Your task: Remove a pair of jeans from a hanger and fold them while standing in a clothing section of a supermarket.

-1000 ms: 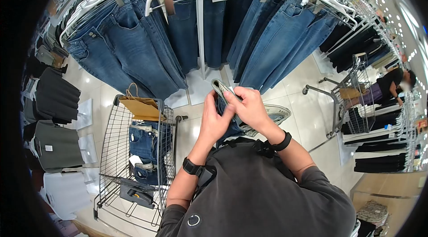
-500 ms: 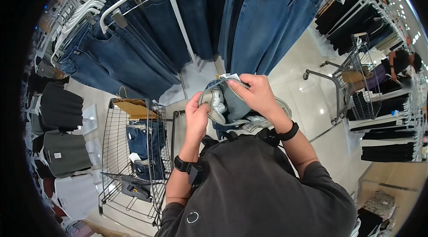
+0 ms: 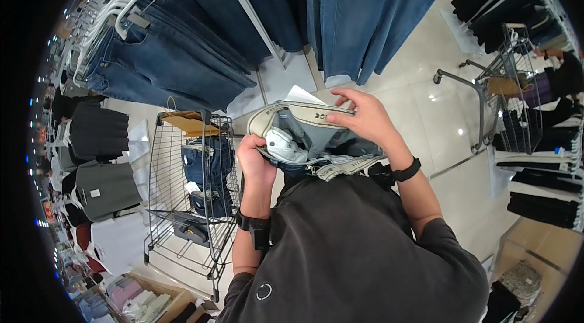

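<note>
A pair of jeans [image 3: 298, 111] is held in front of my body with the waist opened, so the pale inner waistband with dark lettering and the white pocket lining show. My left hand [image 3: 254, 162] is closed around the left end of the waistband. At the back of the waistband, my right hand [image 3: 368, 119] has its thumb on the inner side and its other fingers partly raised behind the edge. A white paper tag [image 3: 301, 95] sticks up behind the waistband. The front edge, with its zipper, hangs open near my shirt.
A wire shopping cart [image 3: 159, 168] at left holds folded jeans [image 3: 204, 165] and a brown paper bag [image 3: 193, 123]. Jeans [image 3: 164, 73] hang on a white rack ahead. Another cart [image 3: 514, 89] stands at right near a person [image 3: 566, 83]. Clothes [image 3: 106, 192] hang at left.
The waistband has turned and spread wider, showing more lettering and lining. My right hand's fingers have loosened and lifted somewhat. My left hand has moved slightly left and down. The camera view has shifted.
</note>
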`<state>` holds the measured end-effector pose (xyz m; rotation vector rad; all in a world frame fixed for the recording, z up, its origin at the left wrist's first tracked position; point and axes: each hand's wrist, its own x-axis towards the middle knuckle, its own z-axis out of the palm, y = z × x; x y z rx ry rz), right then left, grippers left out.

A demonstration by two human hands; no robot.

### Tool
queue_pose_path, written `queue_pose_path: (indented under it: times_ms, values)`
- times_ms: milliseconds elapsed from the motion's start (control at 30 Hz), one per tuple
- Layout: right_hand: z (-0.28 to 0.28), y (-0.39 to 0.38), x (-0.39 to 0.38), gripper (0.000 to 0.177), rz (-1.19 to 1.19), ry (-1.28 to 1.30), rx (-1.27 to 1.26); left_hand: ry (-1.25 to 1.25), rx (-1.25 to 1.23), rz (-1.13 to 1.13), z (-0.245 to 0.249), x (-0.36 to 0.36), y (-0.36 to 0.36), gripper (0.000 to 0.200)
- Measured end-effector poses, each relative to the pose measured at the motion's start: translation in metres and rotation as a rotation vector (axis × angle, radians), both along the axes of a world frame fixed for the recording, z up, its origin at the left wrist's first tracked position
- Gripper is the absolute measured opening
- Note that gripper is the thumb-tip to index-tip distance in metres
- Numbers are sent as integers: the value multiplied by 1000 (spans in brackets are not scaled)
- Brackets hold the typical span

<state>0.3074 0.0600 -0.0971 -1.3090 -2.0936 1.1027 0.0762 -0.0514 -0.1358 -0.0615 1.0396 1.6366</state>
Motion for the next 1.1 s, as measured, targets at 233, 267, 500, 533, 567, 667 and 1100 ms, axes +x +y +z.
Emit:
queue_pose_path:
  times_ms: [233,267,500,533,567,667,1100]
  values:
    - [-55,-28,61,55,-308,46,2,9,62,78,-3,-18,5,41]
    - [-56,-32,65,55,-354,19,-93,22,56,109,-4,-19,4,41]
    - [-45,-38,54,47,-533,205,-787,105,88,67,17,-11,3,39]
    - [-52,-37,49,46,-516,338,-824,120,88,66,22,-9,3,39]
    - [-67,-36,45,44,-496,470,-861,135,104,49,24,-8,2,38]
    - [-108,-29,29,29,-528,877,-964,155,121,30,21,-8,-1,38]
    - [-77,-4,-24,34,-474,1282,-1225,336,34,115,12,-32,-12,27]
